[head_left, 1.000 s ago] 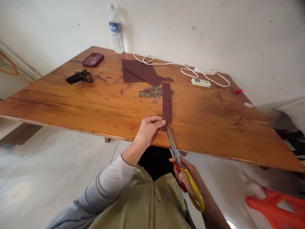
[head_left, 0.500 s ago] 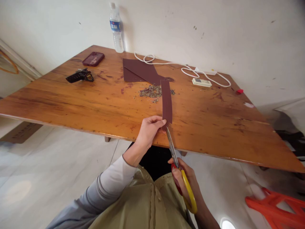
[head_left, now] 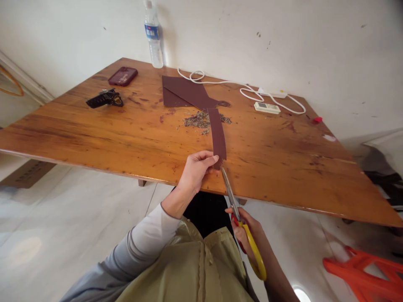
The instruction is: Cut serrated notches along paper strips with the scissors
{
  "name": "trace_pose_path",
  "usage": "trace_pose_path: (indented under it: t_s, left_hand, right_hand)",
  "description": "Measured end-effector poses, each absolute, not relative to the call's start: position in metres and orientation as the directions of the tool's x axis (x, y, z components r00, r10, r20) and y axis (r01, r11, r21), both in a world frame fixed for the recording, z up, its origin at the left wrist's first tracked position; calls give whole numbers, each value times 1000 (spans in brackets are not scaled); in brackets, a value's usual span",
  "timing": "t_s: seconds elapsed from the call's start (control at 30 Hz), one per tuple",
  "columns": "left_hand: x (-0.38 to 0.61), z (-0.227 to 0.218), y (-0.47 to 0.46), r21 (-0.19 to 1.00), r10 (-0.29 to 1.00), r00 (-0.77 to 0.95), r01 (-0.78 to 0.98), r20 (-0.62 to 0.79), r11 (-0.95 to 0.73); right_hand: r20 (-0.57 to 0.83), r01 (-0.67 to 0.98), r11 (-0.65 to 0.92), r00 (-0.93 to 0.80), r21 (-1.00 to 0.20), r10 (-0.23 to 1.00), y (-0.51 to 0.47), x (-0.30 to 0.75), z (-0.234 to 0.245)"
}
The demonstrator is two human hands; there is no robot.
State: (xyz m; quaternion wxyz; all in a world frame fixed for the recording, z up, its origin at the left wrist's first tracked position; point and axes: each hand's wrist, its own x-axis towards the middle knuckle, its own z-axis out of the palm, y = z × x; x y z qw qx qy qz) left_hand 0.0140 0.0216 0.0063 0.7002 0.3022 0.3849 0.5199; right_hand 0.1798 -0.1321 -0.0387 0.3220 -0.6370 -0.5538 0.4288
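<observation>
— The far end of that maroon strip [head_left: 218, 134] has swung left since half a second ago, and the yellow handle of the scissors [head_left: 231, 199] has swung out to the right.

— And the rest, from the left?

— One black clip [head_left: 105, 99], one phone [head_left: 123, 76], one bottle [head_left: 153, 42] upright by the wall. Then maroon sheets [head_left: 181, 93], two as far as I can see, overlapping, and one loose heap of shreds [head_left: 198, 120] in front of them, too many bits to count. None of those has shifted on the table.

— What about the hands?

— Two. The left hand [head_left: 195, 171] pinches the strip's near end between thumb and fingers, over the table's [head_left: 277, 167] front edge; the strip reaches away across part of the heap. The right hand [head_left: 255, 227] is curled round the one pair of scissors, its handles spread a little wider than a moment ago. The tips are at the strip's ragged near end; whether they bite, I can't tell.

— Further right?

— One white cable [head_left: 217, 83], one remote [head_left: 267, 108], one small red bit [head_left: 317, 120].
</observation>
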Motion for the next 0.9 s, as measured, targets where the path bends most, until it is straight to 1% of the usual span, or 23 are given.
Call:
trace_pose_path:
  t_s: [0.13,0.23,0.47,0.63,0.73,0.9]
  left_hand:
    - [14,7,22,829,957,161,-478,-243,291]
    - [13,6,23,836,951,181,-455,-249,306]
    - [12,6,24,836,944,215,-442,-252,324]
    - [13,7,24,837,945,208,-443,-251,320]
    - [13,6,25,838,945,210,-441,-252,322]
    - [14,6,24,842,946,218,-439,-239,313]
  right_hand:
    - [-154,525,-117,-28,-843,988,-126,188,-31]
    - [-139,544,-104,-25,-833,990,-124,191,-30]
    - [-141,538,-105,-25,-836,990,-124,194,-29]
    - [-228,540,-177,-27,-823,973,-123,195,-27]
    - [-247,520,-201,-21,-830,969,-120,193,-22]
    - [-232,466,-228,49,-855,971,-117,190,-17]
